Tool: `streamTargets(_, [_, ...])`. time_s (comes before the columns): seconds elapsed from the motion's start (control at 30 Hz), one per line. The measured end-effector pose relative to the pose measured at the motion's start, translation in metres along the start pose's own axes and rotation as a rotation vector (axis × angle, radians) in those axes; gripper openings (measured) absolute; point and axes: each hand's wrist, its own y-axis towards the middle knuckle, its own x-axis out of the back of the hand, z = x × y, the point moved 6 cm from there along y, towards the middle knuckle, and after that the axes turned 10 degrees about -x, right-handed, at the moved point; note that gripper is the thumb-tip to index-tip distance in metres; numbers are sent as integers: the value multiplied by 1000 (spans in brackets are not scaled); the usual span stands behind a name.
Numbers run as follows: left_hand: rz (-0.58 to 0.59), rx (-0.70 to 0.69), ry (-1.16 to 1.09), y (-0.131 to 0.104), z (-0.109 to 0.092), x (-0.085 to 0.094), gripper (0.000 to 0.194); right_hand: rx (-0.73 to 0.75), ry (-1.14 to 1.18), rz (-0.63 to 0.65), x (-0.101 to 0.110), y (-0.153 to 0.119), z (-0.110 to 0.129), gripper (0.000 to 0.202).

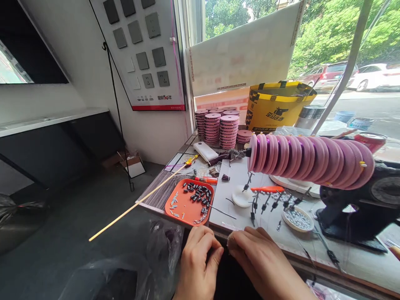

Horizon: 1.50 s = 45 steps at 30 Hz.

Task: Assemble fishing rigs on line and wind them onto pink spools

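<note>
My left hand (pixel 200 260) is in front of the table's edge with thumb and fingers pinched together. Across a small gap from it, my right hand (pixel 261 260) is also closed, and a tan wrap shows near its fingertips. Whatever lies between the fingers of either hand is too small or hidden. Just beyond my left hand, an orange tray (pixel 184 208) holds black cylindrical pieces (pixel 200 193), silvery pins and tiny rings. Past my right hand, black parts on thin wires (pixel 265 203) lie in a row beside a shallow dish of whitish beads (pixel 296 220).
A rod of pink discs (pixel 309 160) on a black machine (pixel 359 208) overhangs the table's right side. Stacked pink spools (pixel 229 131) and a yellow bag (pixel 278 110) stand behind. A thin wooden stick (pixel 134 206) juts past the left edge. Fingertips (pixel 395 252) show far right.
</note>
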Motion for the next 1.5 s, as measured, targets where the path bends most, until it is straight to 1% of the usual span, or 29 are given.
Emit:
streamTargets(0.1, [5,20,-13,7,0,-3,20,-38,-21,8,3,3,-3,17])
streamTargets(0.23, [-39,33,-16,16,3,-9,21,-85,-19,7,7,10,-11,15])
streamTargets(0.33, [-62,23,-3,21,5,-12,15,-148,-7,22,12,19,-20,14])
streamTargets(0.4, [-69,26,27,22,8,-10,12,-176,9,53,15,26,-25,15])
streamTargets(0.47, [-76,6,81,19,10,-7,12,-179,16,117,17,32,-26,16])
streamTargets(0.57, [-54,-120,173,9,7,-11,14,-189,-13,190,18,39,-24,16])
streamTargets(0.67, [-64,-273,324,-5,2,-24,18,-235,-84,220,19,43,-21,16])
streamTargets(0.73, [-65,-326,474,-14,0,-37,20,-258,-123,219,18,44,-19,17])
streamTargets(0.83, [-27,-331,631,-20,0,-55,25,-271,-158,195,16,45,-18,17])
streamTargets(0.93, [20,-326,729,-20,1,-63,26,-280,-181,170,15,44,-19,19])
streamTargets(1.03, [47,-342,826,-19,1,-64,25,-289,-181,160,15,43,-20,19])
streamTargets(1.17, [14,-361,915,-19,0,-64,25,-306,-170,166,15,42,-21,19])
streamTargets(1.33, [-51,-351,946,-21,1,-66,26,-294,-200,145,15,43,-21,18])
streamTargets(1.43, [-36,-355,954,-21,3,-69,25,-294,-226,148,15,43,-19,21])
streamTargets(1.5, [-17,-362,957,-21,4,-70,23,-296,-271,172,16,44,-18,20])
